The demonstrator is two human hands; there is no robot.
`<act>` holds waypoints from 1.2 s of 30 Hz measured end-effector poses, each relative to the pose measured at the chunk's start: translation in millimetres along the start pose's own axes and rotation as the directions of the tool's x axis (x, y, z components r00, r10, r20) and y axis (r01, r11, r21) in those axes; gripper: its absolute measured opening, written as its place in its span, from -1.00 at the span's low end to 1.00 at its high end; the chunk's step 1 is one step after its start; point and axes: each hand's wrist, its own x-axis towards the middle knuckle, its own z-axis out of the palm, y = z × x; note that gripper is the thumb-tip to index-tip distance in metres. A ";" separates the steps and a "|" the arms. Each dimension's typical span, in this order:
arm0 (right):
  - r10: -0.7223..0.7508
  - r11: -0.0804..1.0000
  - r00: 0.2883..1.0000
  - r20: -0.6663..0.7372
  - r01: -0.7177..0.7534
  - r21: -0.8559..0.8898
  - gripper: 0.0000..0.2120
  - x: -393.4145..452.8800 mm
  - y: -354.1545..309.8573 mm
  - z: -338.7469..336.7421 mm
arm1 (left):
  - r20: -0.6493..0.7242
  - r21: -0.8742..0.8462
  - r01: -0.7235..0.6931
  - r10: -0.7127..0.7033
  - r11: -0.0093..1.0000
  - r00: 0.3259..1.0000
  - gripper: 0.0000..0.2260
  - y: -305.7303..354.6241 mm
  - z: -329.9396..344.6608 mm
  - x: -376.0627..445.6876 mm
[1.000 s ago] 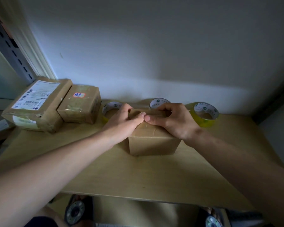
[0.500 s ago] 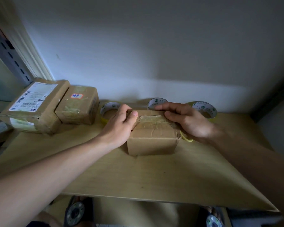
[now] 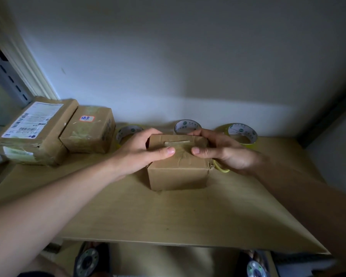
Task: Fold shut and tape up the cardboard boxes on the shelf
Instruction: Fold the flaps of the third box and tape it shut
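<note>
Your left hand (image 3: 141,151) and right hand (image 3: 221,151) curl round the small brown cardboard box (image 3: 178,164) mid-shelf, thumbs pressing its taped top. That one looks sealed (two taped boxes (image 3: 88,129) sit left); whether others remain, you can't tell.

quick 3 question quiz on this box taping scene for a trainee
1. True or false: both hands touch the middle box.
2. How many tape rolls stand at the wall? A two, B three, C five.
3. Fill in: the box with the red label sits ___ the barcode box.

Key: 1 true: left hand and right hand hold it. 2 B: rolls. 3 right of.
</note>
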 end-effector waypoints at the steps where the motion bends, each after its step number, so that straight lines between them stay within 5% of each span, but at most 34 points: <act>1: -0.004 0.999 1.000 0.005 0.003 0.037 -0.47 -0.8 0.5 -1.6 | 0.029 -0.030 -0.004 0.005 1.000 1.000 -0.52 -0.1 -2.1 0.9; 6: -0.017 0.977 0.999 -0.030 0.023 0.211 -0.60 2.4 5.0 -2.2 | 0.053 -0.060 -0.056 0.060 0.997 0.997 -0.74 -3.6 -5.7 3.7; 11: -0.025 0.988 0.976 -0.217 0.057 0.141 -0.83 4.1 3.9 10.2 | -0.124 -0.008 -0.082 0.080 0.997 0.989 -0.89 -9.3 4.1 2.4; 17: -0.065 0.998 0.904 -0.422 0.061 -0.023 -0.66 8.6 4.1 32.3 | -0.240 -0.437 0.057 -0.177 0.898 0.954 -0.90 -0.7 29.1 3.5; 25: -0.138 0.986 0.915 -0.378 0.092 -0.138 -0.36 9.9 -1.7 30.7 | -0.342 -0.385 0.054 -0.197 0.921 0.919 -0.68 -4.0 24.9 15.9; 31: -0.114 0.984 0.958 -0.265 0.072 -0.163 -0.56 3.2 -5.7 20.2 | -0.361 -0.199 0.035 -0.106 0.979 0.926 -0.57 3.2 20.9 17.9; 34: -0.053 0.985 0.985 -0.166 0.025 -0.170 -0.72 -2.6 -13.3 17.9 | -0.236 -0.122 0.058 -0.086 0.991 0.968 -0.59 15.3 10.9 8.1; 36: 0.002 0.981 0.994 -0.108 -0.023 -0.192 -0.50 -3.1 -14.0 13.6 | 0.004 -0.019 0.009 -0.009 1.000 1.000 -0.61 17.1 1.1 4.0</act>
